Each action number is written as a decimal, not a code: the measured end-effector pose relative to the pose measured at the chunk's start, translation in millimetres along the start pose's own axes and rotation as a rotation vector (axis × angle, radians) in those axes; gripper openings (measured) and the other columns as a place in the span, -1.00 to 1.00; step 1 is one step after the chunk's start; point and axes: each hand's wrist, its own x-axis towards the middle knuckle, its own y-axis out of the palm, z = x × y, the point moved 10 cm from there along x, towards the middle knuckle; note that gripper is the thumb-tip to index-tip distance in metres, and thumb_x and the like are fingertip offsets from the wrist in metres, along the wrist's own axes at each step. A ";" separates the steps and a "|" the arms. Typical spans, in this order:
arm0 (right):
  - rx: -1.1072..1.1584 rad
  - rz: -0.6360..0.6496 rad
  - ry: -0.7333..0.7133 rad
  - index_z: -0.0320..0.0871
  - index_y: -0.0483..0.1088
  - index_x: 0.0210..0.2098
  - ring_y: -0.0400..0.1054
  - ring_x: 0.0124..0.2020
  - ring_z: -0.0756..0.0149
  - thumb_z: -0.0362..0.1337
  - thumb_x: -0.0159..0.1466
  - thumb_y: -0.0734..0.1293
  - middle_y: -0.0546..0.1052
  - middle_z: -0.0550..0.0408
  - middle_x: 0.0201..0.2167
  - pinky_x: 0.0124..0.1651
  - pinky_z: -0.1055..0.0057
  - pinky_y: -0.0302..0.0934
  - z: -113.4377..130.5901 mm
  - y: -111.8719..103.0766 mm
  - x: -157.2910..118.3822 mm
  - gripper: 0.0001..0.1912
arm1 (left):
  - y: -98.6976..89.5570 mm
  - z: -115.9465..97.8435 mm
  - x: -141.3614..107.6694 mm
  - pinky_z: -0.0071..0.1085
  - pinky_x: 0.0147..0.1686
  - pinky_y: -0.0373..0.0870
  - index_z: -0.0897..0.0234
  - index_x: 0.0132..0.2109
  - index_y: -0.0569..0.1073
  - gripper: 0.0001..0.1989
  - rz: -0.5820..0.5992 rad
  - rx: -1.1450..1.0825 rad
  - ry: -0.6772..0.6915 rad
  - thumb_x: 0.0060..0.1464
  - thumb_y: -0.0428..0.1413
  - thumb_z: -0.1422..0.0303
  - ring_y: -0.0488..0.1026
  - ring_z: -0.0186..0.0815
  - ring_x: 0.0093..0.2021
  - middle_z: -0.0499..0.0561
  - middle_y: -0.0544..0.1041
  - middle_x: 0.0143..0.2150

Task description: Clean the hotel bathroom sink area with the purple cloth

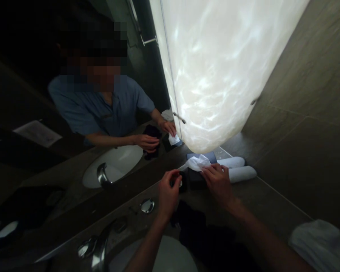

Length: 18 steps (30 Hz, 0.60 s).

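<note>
Your right hand (pixel 219 181) pinched the white tissue (pixel 197 163) at the dark square tissue box (pixel 200 172), mid-frame. Your left hand (pixel 168 192) pinched a small dark object (pixel 181 183) just left of it. Two rolled white towels (pixel 238 169) lay right of the box.

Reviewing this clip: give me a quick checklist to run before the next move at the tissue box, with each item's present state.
1. Right hand rests on the dark tissue box: ok.
2. White tissue stands out of the box top: ok.
3. Left hand pinches a small dark object: ok; what it is, cannot tell.
4. Rolled white towels lie beside the box, apart from both hands: ok.
5. Box square to wall: cannot tell.
</note>
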 end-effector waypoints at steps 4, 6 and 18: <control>-0.118 0.082 -0.180 -0.20 0.51 -0.32 0.30 -0.01 0.22 -0.29 0.36 0.28 0.58 0.07 -0.19 0.08 0.32 0.11 5.9 10.5 15.8 -0.80 | -4.2 59.6 -71.6 -0.26 0.00 0.39 0.26 -0.08 0.57 -0.66 0.063 -0.007 -0.220 0.09 0.13 0.16 0.51 -0.21 -0.11 0.07 0.60 -0.11; -0.087 0.141 -0.262 -0.22 0.51 -0.33 0.34 -0.09 0.30 -0.30 0.38 0.23 0.58 0.06 -0.23 0.09 0.39 0.09 4.8 20.6 20.5 -0.75 | -10.8 85.0 -111.1 -0.24 -0.01 0.41 0.26 -0.09 0.58 -0.63 0.071 -0.011 -0.316 0.08 0.13 0.11 0.52 -0.17 -0.10 0.09 0.61 -0.13; -0.130 0.738 -0.026 -0.14 0.58 -0.25 0.42 -0.28 0.30 0.00 0.46 0.00 0.62 0.01 -0.34 0.12 0.23 -0.06 -31.1 83.1 23.0 -0.40 | -74.4 170.1 -289.4 -0.47 -0.36 0.45 0.29 -0.18 0.58 -0.57 -0.187 -0.209 -0.509 0.02 0.25 0.00 0.43 -0.38 -0.45 0.01 0.56 -0.35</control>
